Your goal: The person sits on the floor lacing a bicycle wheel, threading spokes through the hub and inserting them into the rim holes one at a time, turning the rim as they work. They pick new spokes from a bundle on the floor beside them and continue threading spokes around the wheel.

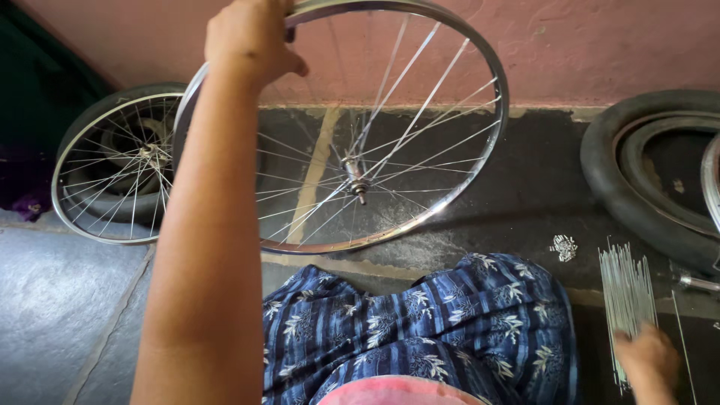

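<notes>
A bare silver bicycle wheel rim [491,135] with thin spokes and a central hub [355,180] stands upright on the dark floor in front of my knees. My left hand [247,37] grips the rim's top edge, arm stretched forward. My right hand [651,356] is low at the right, blurred, resting on a bundle of loose silver spokes [626,289] lying on the floor. Whether its fingers hold any spoke cannot be made out. My legs, in a blue patterned cloth [435,330], fill the lower middle.
A second spoked wheel with a tyre [112,172] leans at the left against the pink wall [600,45]. Black tyres [622,180] lie at the right. A small pile of metal nipples [563,246] sits beside the spokes.
</notes>
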`<state>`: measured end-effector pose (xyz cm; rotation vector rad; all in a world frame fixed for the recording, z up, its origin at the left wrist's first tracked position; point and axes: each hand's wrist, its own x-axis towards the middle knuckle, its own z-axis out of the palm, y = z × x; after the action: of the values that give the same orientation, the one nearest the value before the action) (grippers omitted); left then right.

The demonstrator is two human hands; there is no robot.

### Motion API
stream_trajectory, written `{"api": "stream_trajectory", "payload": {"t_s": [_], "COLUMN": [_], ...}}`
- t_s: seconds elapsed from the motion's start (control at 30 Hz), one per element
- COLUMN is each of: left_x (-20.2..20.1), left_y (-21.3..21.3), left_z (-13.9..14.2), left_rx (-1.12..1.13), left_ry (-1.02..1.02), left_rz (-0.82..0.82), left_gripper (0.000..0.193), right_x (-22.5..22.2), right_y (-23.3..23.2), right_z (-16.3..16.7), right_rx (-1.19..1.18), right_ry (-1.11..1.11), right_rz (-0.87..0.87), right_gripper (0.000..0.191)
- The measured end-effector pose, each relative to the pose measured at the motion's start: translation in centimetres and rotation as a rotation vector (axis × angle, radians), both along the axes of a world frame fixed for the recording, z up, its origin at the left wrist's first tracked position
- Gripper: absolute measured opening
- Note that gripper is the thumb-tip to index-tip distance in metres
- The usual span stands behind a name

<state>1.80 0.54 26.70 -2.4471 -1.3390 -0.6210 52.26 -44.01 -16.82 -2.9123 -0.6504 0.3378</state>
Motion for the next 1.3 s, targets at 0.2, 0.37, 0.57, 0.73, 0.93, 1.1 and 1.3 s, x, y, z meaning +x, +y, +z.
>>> {"api": "stream_trajectory", "payload": {"t_s": [0.2, 0.37, 0.57, 0.73, 0.93, 1.1, 1.3], "left_x": [-2.2, -1.8, -0.1, 1.1, 2.9, 4.2, 5.1], "left_y": [0.6, 0.1, -1.3, -1.7, -0.7, 0.5, 1.3], "left_z": [-0.4, -0.2, 0.1, 0.3, -0.4, -0.9, -0.6], "left_rx": [-0.010, -0.028, 0.071, 0.010, 0.029, 0.089, 0.044], "left_ry": [0.022, -0.002, 0.017, 0.018, 0.010, 0.021, 0.063], "left_rz": [0.014, -0.093, -0.119, -0.099, -0.111, -0.103, -0.067], "left_gripper": [0.050, 0.050, 0.053, 0.050, 0.048, 0.049, 0.048], "right_x": [0.8, 0.5, 1.1, 1.3, 2.3, 2.0, -2.9], "right_y": [-4.0, -4.2, -4.2, -4.8, -5.6, -6.8, -1.6], "right_z": [0.0, 0.9, 0.4, 0.3, 1.2, 1.3, 5.0], "right_rx": [-0.365, -0.387, -0.496, -0.469, -0.290, 0.131, 0.849], "right_ry": [-0.003, 0.049, 0.092, 0.029, -0.056, -0.151, 0.604], "right_rz": [-0.107, -0.117, -0.106, -0.082, -0.045, 0.131, 0.308], "right_gripper": [0.053, 0.044, 0.047, 0.042, 0.030, 0.021, 0.031]}}
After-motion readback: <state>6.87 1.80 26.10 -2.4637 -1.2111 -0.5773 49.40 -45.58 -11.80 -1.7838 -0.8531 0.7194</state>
